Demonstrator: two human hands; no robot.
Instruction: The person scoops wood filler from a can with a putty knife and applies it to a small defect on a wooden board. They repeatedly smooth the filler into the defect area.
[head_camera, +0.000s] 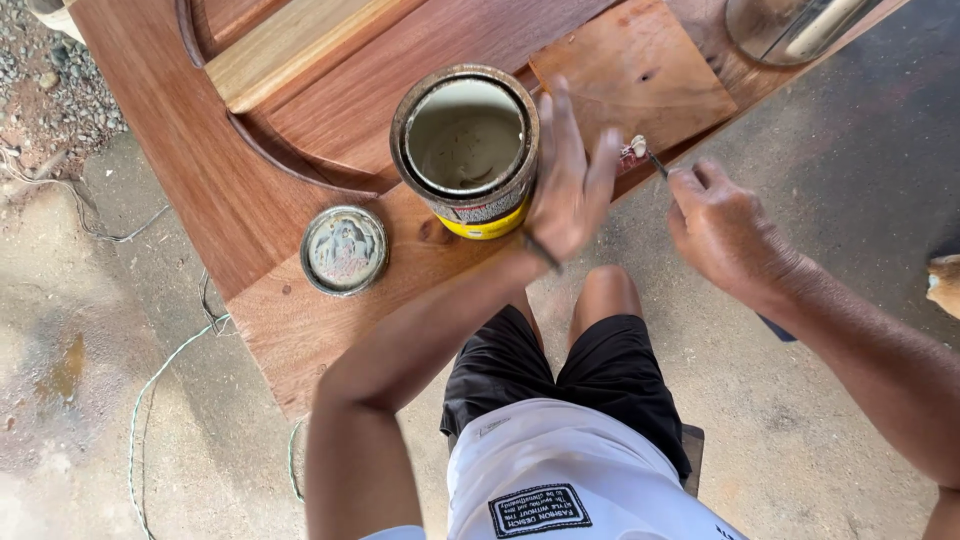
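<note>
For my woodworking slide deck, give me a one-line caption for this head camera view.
Left hand steadies an open tin on a wooden door panel while the right hand holds a small tool.

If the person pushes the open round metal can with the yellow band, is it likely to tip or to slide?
The open round metal can with a yellow band would probably slide rather than tip: it stands upright on the flat reddish wooden panel. The left hand steadies its side. Its pale contents could slosh, since its round metal lid lies apart.

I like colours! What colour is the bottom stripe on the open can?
Bright yellow. The open can shows it in the head view, beside the left hand.
</note>
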